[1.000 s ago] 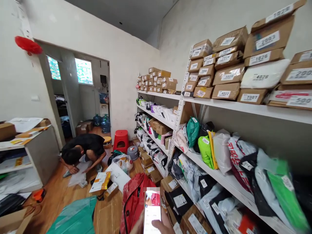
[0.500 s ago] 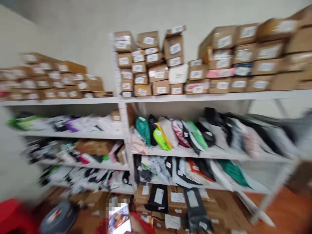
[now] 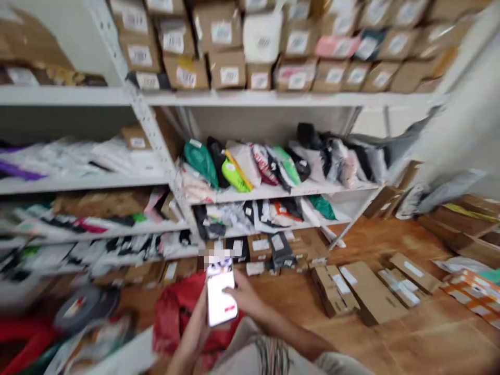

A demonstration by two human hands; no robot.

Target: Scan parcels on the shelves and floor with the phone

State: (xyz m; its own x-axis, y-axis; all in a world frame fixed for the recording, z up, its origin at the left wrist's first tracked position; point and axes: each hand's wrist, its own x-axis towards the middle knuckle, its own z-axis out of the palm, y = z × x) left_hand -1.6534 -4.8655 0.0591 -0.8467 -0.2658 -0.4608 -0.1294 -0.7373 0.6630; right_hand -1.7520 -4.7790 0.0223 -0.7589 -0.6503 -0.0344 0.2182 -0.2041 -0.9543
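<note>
A smartphone with a lit, mostly white screen is held upright in front of my lap. My left hand grips its left edge. At the right edge is my right hand, with one digit lying over the screen; its other fingers are mostly hidden beside and behind the phone. The top of the screen is blurred out by pixel blocks. Beneath the phone and hands lies a red bag or cloth, close to my knees.
White shelving stands ahead, with labelled cardboard boxes on top and bagged parcels below. Flat cartons lie on the brown floor at right. A grey round lid-like object and a red stool-like thing are at lower left.
My view has tilted down and turned right. The phone, barely in at the bottom edge before, now shows fully with both hands and forearms. The floor cartons at right have come into view.
</note>
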